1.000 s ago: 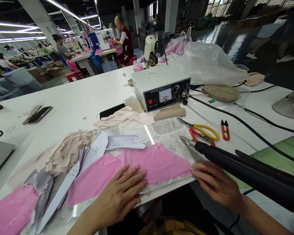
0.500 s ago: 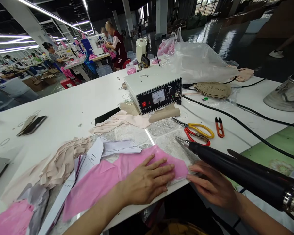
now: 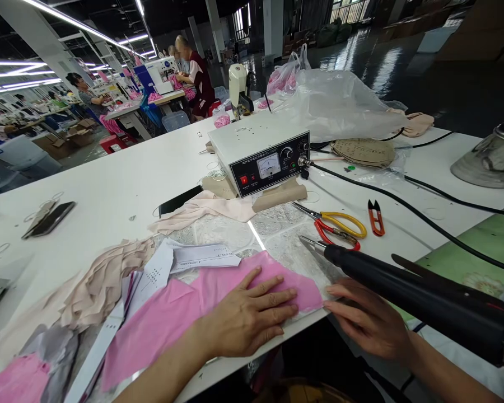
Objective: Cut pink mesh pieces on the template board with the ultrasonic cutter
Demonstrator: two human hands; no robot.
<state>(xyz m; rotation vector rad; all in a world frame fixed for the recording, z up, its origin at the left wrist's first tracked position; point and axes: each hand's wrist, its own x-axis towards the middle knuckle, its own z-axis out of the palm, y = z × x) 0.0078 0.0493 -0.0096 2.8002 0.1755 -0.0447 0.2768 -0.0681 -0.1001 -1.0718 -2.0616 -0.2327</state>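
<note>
A piece of pink fabric [image 3: 231,280] lies on a clear, grey-patterned sheet [image 3: 222,232] at the table's front edge. My left hand [image 3: 247,313] rests flat on it, fingers spread. At the fabric's right corner is my right hand [image 3: 369,319], fingers stretched out and slightly apart, their tips by the edge. Whether they touch the cloth is hard to tell. A black pen-like tool with a metal blade tip [image 3: 403,294] extends over my right hand, which does not grip it; its support is out of view. White printed paper patterns [image 3: 151,274] lie against the fabric's left side.
Behind the fabric stands a control box [image 3: 273,162] with a dial and a black cable. Scissors [image 3: 340,224] and orange thread snips [image 3: 376,217] lie right. Beige cloth pieces [image 3: 105,280] are piled left. A glass jar [image 3: 487,159] stands far right. People sew in the background.
The view has shifted slightly, so the table things appear a little further left. Both hands stay in nearly the same place on and beside the pink fabric.
</note>
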